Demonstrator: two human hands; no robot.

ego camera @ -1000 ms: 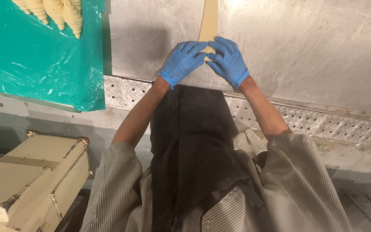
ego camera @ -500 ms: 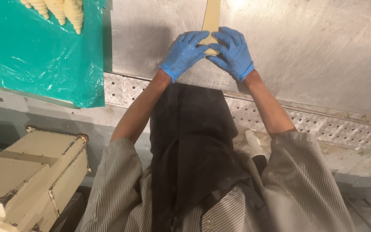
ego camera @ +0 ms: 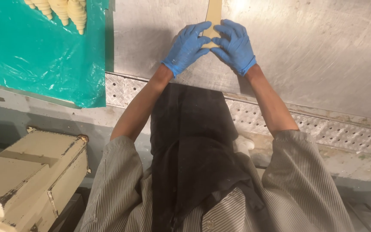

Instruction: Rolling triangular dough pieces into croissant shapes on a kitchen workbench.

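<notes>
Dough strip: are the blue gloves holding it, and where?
Both hands, left hand and right hand, press on the near end of the dough strip, which lies flat on the metal table. Fingertips pinch its edge; it isn't lifted.

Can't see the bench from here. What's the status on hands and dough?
Both hands, left and right, gloved, pressing the near end of the dough strip. Strip flat on steel table. Shaped rolls far left, clear.

Shaped croissants [ego camera: 61, 10] lie on a teal plastic sheet [ego camera: 31, 56], well left of the hands. A cream metal box [ego camera: 26, 172] sits below the sheet, beside a dark apron [ego camera: 194, 146].
</notes>
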